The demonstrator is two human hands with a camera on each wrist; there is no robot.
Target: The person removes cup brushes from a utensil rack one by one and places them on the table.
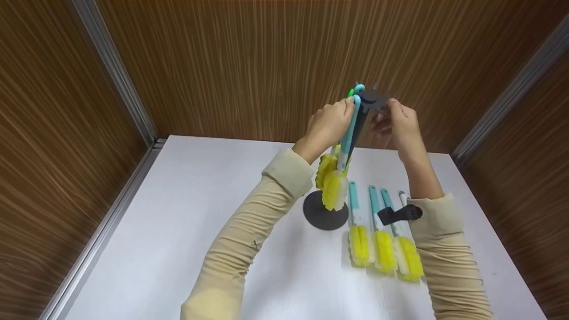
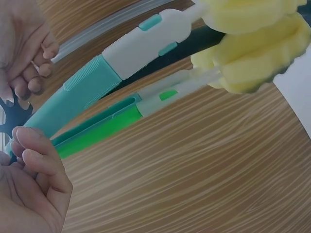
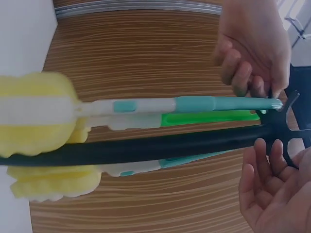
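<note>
A black stand with a round base [image 1: 324, 215] and a notched top hub [image 1: 371, 101] stands on the white table [image 1: 186, 213]. My left hand [image 1: 331, 124] pinches the top end of a teal-handled sponge brush [image 1: 349, 133] at a notch in the hub. Its yellow sponge [image 1: 334, 189] hangs low beside the pole. A green-handled brush [image 2: 97, 133] hangs on the hub beside it. My right hand [image 1: 400, 122] holds the hub's rim from the other side with curled fingers. In the right wrist view the black pole [image 3: 146, 150] runs between the teal brush [image 3: 194, 104] and another brush.
Three more teal brushes with yellow sponges [image 1: 380, 231] lie side by side on the table right of the base. A white pen [image 1: 403, 198] lies beside them. Wood-grain walls [image 1: 266, 53] enclose the table on three sides.
</note>
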